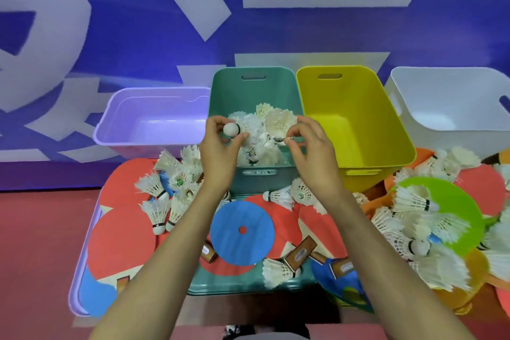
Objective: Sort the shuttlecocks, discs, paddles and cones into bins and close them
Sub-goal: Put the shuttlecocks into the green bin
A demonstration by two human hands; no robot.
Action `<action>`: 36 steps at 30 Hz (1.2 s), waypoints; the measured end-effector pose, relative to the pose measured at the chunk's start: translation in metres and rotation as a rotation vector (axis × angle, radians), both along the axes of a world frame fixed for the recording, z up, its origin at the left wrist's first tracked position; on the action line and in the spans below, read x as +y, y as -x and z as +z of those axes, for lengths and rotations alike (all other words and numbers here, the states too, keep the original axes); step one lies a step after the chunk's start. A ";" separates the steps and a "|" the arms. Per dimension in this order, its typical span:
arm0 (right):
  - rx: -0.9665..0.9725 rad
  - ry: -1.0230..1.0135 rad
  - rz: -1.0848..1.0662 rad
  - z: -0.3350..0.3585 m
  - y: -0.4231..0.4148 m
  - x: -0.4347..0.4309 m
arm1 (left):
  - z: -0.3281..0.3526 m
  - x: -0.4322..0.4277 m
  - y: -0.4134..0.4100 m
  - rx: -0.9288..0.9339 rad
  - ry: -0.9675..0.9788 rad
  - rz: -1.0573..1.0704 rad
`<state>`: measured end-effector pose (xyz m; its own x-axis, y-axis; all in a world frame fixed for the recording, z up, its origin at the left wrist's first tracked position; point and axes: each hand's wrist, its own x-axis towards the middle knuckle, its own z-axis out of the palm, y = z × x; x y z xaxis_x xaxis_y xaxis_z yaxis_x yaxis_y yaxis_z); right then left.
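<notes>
Head view: left hand (220, 152) grips a shuttlecock (231, 130) near its cork, and right hand (311, 154) pinches a second shuttlecock (280, 121), both above the teal bin (252, 72). Dropped carelessly, either might bounce off the heaped feathers and land outside.

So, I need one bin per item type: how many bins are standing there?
4: purple bin leftmost, teal bin next, holding shuttlecocks, yellow bin beside it, white bin rightmost, cut off by the frame; others may be hidden beyond it.
</notes>
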<state>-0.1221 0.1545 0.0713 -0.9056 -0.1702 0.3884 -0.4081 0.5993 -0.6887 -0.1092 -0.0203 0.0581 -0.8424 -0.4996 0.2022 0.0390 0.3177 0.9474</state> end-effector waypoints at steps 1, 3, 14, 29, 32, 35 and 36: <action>-0.010 -0.019 -0.013 -0.002 0.007 0.000 | -0.006 -0.003 0.012 -0.067 0.061 -0.018; -0.046 -0.074 -0.033 -0.007 0.020 -0.001 | -0.019 -0.007 0.037 -0.247 0.216 -0.090; -0.256 -0.427 -0.004 -0.034 0.085 -0.033 | -0.045 -0.005 0.091 -0.639 0.529 -0.316; -0.294 -0.501 0.020 -0.021 0.084 -0.043 | -0.024 -0.009 0.072 -0.438 0.500 -0.282; -0.194 -0.413 0.070 -0.013 0.064 -0.028 | -0.018 0.002 0.053 -0.300 0.510 -0.255; -0.093 -0.315 0.079 -0.011 0.035 -0.008 | -0.013 0.019 0.023 -0.122 0.536 -0.251; -0.060 -0.279 0.074 -0.011 0.023 0.001 | -0.013 0.025 0.010 -0.058 0.545 -0.254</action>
<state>-0.1456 0.1553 0.0602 -0.9067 -0.3295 0.2632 -0.4212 0.7388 -0.5261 -0.1195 0.0049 0.0448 -0.9392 -0.1183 0.3224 0.1305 0.7454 0.6538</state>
